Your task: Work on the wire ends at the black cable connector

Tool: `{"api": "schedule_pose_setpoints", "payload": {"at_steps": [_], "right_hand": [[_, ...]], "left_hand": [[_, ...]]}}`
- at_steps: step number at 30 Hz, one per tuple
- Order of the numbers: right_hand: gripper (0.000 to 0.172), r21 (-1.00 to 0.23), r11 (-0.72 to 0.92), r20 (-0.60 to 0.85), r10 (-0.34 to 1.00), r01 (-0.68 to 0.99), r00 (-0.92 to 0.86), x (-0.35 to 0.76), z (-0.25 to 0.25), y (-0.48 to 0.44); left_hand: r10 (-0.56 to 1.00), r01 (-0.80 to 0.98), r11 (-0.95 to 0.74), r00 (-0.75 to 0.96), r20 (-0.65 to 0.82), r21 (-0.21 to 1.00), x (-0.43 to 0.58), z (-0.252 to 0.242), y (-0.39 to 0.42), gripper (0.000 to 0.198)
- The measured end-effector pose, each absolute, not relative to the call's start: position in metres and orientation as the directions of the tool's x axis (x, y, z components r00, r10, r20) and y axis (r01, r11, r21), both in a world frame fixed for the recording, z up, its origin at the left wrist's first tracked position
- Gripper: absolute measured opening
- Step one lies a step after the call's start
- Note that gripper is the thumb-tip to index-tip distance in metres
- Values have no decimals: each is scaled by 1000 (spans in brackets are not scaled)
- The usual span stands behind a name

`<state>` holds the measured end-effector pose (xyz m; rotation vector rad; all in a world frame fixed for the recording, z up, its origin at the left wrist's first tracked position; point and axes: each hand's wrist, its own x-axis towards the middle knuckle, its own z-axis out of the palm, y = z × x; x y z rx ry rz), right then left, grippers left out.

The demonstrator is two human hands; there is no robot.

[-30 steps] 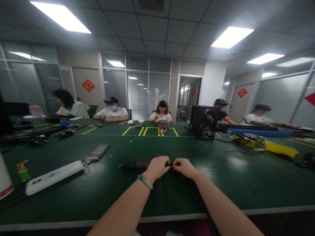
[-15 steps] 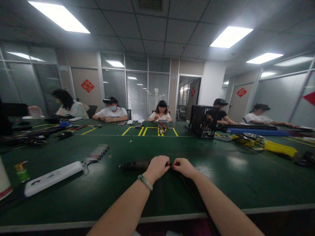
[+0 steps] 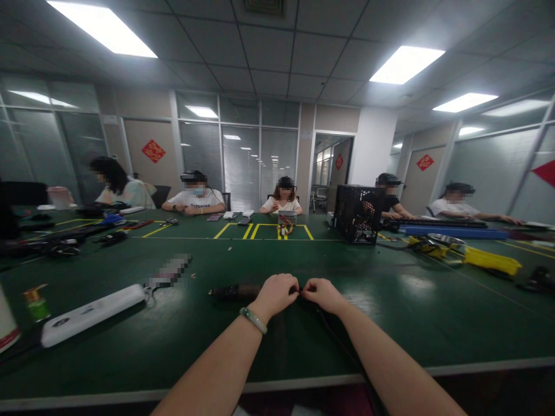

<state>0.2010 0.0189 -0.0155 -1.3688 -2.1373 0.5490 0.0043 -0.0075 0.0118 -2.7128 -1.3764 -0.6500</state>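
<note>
A long, dark, cylindrical corded tool (image 3: 236, 292) lies on the green table, its narrow metal tip pointing left. My left hand (image 3: 278, 294) is closed over the tool's right end, fingers pinched together and hiding that part. Just to the right, my right hand (image 3: 323, 293) is closed, thumb and fingertips pinching the black cable close to where it meets the tool. From there the cable (image 3: 336, 335) runs down past my right forearm and over the front edge. The fingertips of both hands almost meet; the small part between them is too dark to make out.
A white power strip (image 3: 95, 316) and a small green bottle (image 3: 38, 305) are at left. Beyond stand a black computer case (image 3: 356, 214) and a yellow tray (image 3: 492, 261). Several people sit along the far side. The table's front edge (image 3: 312, 381) runs close to me.
Both hands keep almost the same place and pinch. The left wrist has shifted slightly left; the tool has hardly moved.
</note>
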Motion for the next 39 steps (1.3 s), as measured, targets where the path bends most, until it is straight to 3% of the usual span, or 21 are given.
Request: {"api": "schedule_pose_setpoints", "payload": {"at_steps": [9,21,33,39], "right_hand": [[18,-612,407,218,911,678,-350,201,-14,17],[19,-603,409,205,909,685,-363,201,-16,19],[20,-595,411,211,909,691,-360,202,-20,23],[21,-610,388,188,918,691,-349,202,-19,22]], "left_hand": [[773,775,-605,515,370,183,3,15,-11,18],[810,790,-566,480,336,236,2,9,-5,14],[825,824,-532,451,341,197,4,11,-9,21],[821,815,-544,466,330,202,6,13,-9,10]]}}
